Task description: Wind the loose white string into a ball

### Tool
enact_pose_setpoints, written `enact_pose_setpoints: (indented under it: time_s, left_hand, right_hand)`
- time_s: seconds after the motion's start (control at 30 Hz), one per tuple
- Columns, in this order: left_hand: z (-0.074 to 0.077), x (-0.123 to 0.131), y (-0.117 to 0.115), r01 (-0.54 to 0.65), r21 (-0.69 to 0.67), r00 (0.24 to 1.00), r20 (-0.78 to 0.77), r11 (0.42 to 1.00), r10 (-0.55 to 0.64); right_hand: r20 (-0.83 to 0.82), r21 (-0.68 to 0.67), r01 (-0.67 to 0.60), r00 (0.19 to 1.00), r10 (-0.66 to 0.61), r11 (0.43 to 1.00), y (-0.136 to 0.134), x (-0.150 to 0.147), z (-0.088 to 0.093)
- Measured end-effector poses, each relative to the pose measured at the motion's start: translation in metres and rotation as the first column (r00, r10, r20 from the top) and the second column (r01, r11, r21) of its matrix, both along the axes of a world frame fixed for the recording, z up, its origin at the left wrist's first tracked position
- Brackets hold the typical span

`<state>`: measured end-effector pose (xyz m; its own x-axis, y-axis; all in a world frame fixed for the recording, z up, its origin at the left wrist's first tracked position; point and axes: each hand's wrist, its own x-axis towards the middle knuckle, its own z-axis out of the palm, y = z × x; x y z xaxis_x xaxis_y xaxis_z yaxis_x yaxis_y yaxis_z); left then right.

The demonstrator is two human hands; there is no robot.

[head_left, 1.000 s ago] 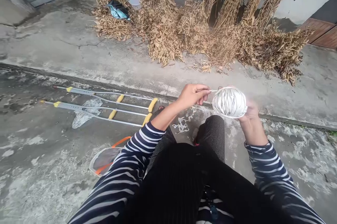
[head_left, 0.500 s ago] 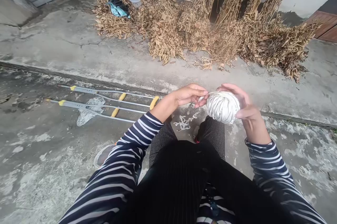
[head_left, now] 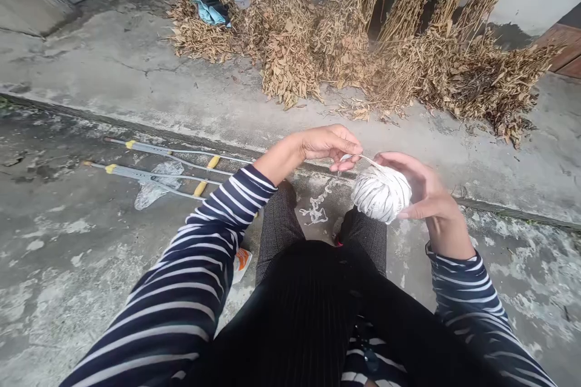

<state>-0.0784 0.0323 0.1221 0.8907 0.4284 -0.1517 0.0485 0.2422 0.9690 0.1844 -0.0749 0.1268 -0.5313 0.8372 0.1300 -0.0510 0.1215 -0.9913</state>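
A ball of white string (head_left: 380,194) sits in my right hand (head_left: 422,190), cupped from the right and behind, above my knees. My left hand (head_left: 329,145) pinches the loose end of the string (head_left: 358,158) just left of and above the ball, and a short taut length runs from my fingers to the ball's top. Both arms wear dark sleeves with white stripes. A tangle of loose white string (head_left: 316,210) lies on the ground between my legs.
Two metal crutches (head_left: 172,164) with yellow pads lie on the concrete to my left, with a crumpled clear plastic bag (head_left: 158,182) over them. Bundles of dry brown plants (head_left: 363,42) lean against the far wall. A blue cloth (head_left: 210,6) rests on the leftmost bundle.
The ball has turned and sunk slightly left in my right hand. My left hand rose a little while keeping the string end pinched. The view shifted slightly.
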Motion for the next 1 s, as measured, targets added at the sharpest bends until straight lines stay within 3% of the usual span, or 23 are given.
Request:
enact_pose_setpoints:
  time_s: [0.1,0.27,0.37,0.5,0.67,0.8,0.93,1.0]
  left_hand:
    - [0.006,-0.001,0.008,-0.044,0.07,0.995,-0.084,0.997,0.05]
    - [0.012,-0.003,0.015,0.013,0.157,0.994,-0.111,0.987,0.004]
    - [0.017,-0.007,0.01,-0.109,0.206,0.985,-0.11,0.972,0.133]
    - [0.014,-0.014,0.002,-0.177,0.197,0.963,-0.17,0.964,0.211]
    - [0.004,-0.028,0.002,-0.364,0.159,0.928,-0.02,0.918,0.371]
    - [0.004,-0.034,0.006,-0.347,0.102,0.935,-0.038,0.932,0.352]
    - [0.003,-0.031,0.008,-0.257,0.055,0.963,-0.064,0.965,0.26]
    - [0.004,-0.028,0.007,-0.286,0.046,0.957,-0.036,0.957,0.288]
  right_hand:
    - [0.036,0.045,-0.01,0.999,0.009,0.999,0.001,-0.002,0.005]
    - [0.016,0.037,0.069,0.997,-0.069,0.997,0.004,-0.004,-0.001]
    - [-0.028,0.011,0.135,0.991,-0.134,0.991,0.005,-0.002,-0.009]
    - [-0.067,-0.013,0.174,0.982,-0.174,0.985,0.005,0.006,-0.011]
    - [0.004,0.031,0.186,0.982,-0.186,0.982,0.005,0.014,-0.006]
    - [0.037,0.011,0.125,0.991,-0.125,0.992,0.004,0.011,-0.006]
    - [0.012,0.014,0.098,0.995,-0.098,0.995,0.004,0.003,-0.005]
    - [0.018,0.017,0.077,0.997,-0.078,0.997,0.005,-0.001,-0.004]
